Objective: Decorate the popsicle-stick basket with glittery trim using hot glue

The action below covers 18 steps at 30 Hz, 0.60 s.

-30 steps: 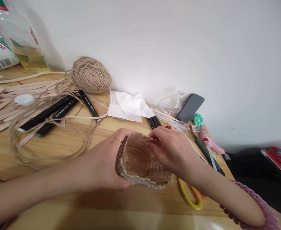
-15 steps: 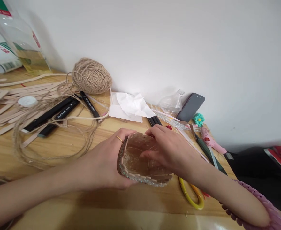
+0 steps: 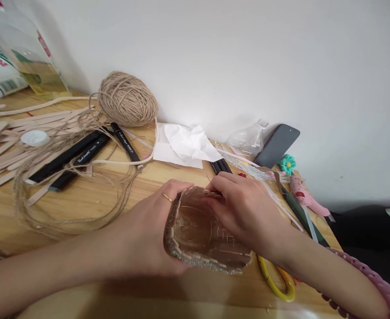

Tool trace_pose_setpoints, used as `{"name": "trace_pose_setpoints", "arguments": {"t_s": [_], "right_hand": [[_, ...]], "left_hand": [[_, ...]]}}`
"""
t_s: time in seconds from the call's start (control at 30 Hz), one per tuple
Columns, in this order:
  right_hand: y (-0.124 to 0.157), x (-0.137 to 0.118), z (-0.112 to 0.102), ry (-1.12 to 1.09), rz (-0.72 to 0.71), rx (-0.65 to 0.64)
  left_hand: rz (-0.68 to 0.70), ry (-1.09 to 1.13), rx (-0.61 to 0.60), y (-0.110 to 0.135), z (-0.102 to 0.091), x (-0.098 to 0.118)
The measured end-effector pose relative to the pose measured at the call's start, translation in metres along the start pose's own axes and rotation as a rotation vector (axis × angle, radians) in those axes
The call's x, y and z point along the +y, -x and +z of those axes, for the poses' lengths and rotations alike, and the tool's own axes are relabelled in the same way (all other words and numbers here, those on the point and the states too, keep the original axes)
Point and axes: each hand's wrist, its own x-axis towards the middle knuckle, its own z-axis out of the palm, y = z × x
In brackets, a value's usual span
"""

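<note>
My left hand (image 3: 148, 230), with a gold ring on one finger, is wrapped round the left side of a clear plastic container (image 3: 198, 232) whose outside is lined with wooden sticks and a glittery strip along the rim. My right hand (image 3: 244, 208) reaches over the container's far edge, fingers curled and pressing at its inner rim. The container is tilted, its opening facing me, just above the wooden table (image 3: 91, 208).
A ball of jute twine (image 3: 128, 99) with loose loops, black markers (image 3: 72, 157), wooden sticks (image 3: 2, 146), a white cap (image 3: 34, 138), white tissue (image 3: 185, 144), a phone (image 3: 276, 139), a pink glue gun (image 3: 306, 197), yellow-handled scissors (image 3: 276, 281) and plastic bottles (image 3: 22, 48) lie around.
The camera has shifted slightly. My right hand's fingers have moved along the container's far rim; the left hand keeps its grip.
</note>
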Motion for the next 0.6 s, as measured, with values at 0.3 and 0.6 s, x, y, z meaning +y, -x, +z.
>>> {"name": "trace_pose_setpoints", "arguments": {"t_s": [0.3, 0.6], "right_hand": [[0.001, 0.007, -0.012, -0.250, -0.017, -0.082], [0.018, 0.027, -0.022, -0.424, 0.182, 0.300]], "left_hand": [[0.027, 0.018, -0.029, -0.001, -0.005, -0.001], [-0.003, -0.019, -0.121, -0.004, -0.022, 0.005]]}}
